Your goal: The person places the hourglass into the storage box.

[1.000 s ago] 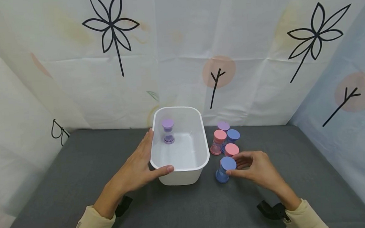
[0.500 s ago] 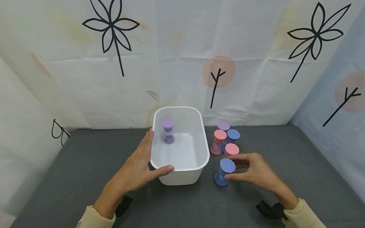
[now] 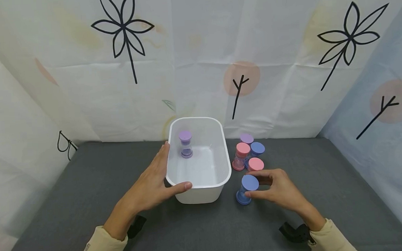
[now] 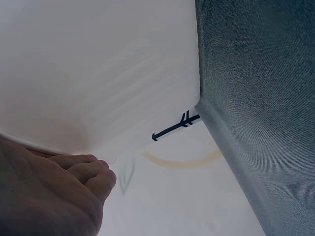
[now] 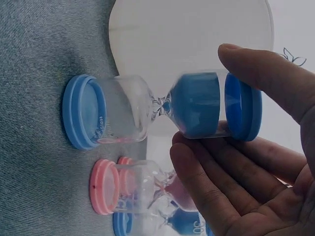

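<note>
My right hand (image 3: 276,188) holds a blue sand timer (image 5: 197,105) near its upper cap, thumb on one side and fingers on the other. The timer stands upright beside the white plastic tub (image 3: 201,195), its blue sand mostly in the upper bulb. My left hand (image 3: 149,185) rests against the tub's left side with straight fingers, its thumb along the near rim. In the left wrist view, the fingers (image 4: 88,169) lie along the tub's outer wall (image 4: 123,64). Inside the tub, a purple sand timer (image 3: 186,144) stands upright towards the back left.
Several other sand timers stand grouped right of the tub: a purple one (image 3: 246,138), a blue one (image 3: 258,148), a pink one (image 3: 242,150) and a nearer pink one (image 3: 255,163). Grey cloth (image 3: 200,235) covers the table, and a printed fabric backdrop (image 3: 196,38) rises behind.
My right hand has shifted slightly towards me and to the left with the blue sand timer. My left hand and the tub have stayed in place.
</note>
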`<state>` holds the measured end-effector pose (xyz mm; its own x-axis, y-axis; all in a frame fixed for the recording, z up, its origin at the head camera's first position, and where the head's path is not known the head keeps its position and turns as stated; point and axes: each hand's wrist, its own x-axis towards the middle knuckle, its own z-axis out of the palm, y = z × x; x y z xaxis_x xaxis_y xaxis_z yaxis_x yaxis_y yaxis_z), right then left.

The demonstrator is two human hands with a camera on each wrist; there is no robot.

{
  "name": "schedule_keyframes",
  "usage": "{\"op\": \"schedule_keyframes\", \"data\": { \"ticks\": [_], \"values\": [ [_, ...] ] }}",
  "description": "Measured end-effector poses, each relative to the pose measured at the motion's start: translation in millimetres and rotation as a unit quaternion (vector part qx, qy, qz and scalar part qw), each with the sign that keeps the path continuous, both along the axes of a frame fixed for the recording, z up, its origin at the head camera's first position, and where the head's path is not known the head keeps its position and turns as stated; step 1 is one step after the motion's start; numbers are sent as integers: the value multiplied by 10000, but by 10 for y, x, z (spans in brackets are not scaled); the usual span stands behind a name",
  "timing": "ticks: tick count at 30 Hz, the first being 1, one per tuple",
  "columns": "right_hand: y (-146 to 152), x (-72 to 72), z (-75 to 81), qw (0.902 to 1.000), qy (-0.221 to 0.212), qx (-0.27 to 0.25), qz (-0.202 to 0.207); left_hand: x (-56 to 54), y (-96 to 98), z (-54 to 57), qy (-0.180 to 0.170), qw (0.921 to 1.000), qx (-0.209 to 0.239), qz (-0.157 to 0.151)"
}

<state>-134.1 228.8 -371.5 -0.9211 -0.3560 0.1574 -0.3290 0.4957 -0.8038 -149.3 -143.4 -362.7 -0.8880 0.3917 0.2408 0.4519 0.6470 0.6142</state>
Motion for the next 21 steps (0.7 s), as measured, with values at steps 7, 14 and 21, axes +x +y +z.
{"op": "schedule_keyframes", "data": {
  "ticks": [7, 14, 21],
  "values": [
    [28, 46, 147, 9997, -8, -242, -79, 1, 4, 10, -23, 10000, 24, 6],
    [71, 42, 259, 9976, 24, -679, -156, -2, -1, -5, 29, 10000, 35, -11],
    [93, 36, 374, 9952, 188, -955, -94, -5, 0, -7, 42, 10000, 19, -17]
  ]
}}
